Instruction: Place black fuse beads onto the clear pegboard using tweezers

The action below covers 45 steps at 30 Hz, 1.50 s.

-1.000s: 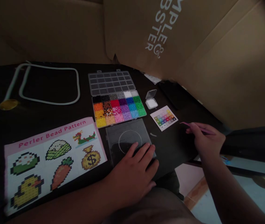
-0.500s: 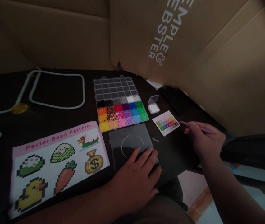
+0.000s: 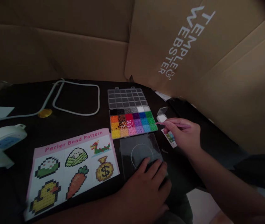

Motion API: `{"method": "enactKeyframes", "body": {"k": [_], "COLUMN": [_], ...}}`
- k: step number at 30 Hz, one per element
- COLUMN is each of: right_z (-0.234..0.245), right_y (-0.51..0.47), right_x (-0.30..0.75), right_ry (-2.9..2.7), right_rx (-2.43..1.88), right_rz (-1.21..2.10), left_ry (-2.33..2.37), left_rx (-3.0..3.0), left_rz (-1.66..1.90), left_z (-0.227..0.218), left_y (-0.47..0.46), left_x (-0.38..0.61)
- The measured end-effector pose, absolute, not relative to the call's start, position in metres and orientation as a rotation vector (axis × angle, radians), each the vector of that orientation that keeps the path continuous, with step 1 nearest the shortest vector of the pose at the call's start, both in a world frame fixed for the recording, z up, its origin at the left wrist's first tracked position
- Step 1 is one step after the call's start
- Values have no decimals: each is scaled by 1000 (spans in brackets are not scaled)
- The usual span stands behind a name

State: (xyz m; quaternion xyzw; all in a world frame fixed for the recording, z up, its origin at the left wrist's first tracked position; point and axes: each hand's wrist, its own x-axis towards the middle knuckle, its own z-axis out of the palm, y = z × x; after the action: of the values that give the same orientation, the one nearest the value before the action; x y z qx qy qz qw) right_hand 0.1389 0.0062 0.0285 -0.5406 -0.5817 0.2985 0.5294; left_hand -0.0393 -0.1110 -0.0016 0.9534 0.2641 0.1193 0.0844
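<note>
ok so the pink tweezers (image 3: pixel 184 126) are pinched between thumb and fingers of the right hand (image 3: pixel 185 137), tips pointed at the green beads by the right edge of the open bead box (image 3: pixel 128 98) (whether anything's been caught in those tips can't be told, too tiny). The clear square board (image 3: pixel 138 144) is covered at its near end by the left hand (image 3: pixel 146 188), fingers a bit spread. The colour card (image 3: pixel 169 137) is partly hidden behind the right hand
</note>
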Motion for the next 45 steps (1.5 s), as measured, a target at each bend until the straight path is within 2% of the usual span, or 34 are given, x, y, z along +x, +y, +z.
{"method": "enactKeyframes", "body": {"k": [18, 32, 45], "right_z": [21, 17, 3], "right_y": [9, 12, 15], "right_x": [125, 106, 131], "right_ry": [-1378, -1590, -1486], "right_rx": [-1310, -1140, -1314], "right_rz": [843, 829, 884], "left_ry": [792, 782, 778], "left_rx": [2824, 2825, 2831], "left_rz": [356, 364, 355], "left_z": [-3, -4, -2], "left_y": [-111, -111, -110], "left_x": [-37, -37, -38]}}
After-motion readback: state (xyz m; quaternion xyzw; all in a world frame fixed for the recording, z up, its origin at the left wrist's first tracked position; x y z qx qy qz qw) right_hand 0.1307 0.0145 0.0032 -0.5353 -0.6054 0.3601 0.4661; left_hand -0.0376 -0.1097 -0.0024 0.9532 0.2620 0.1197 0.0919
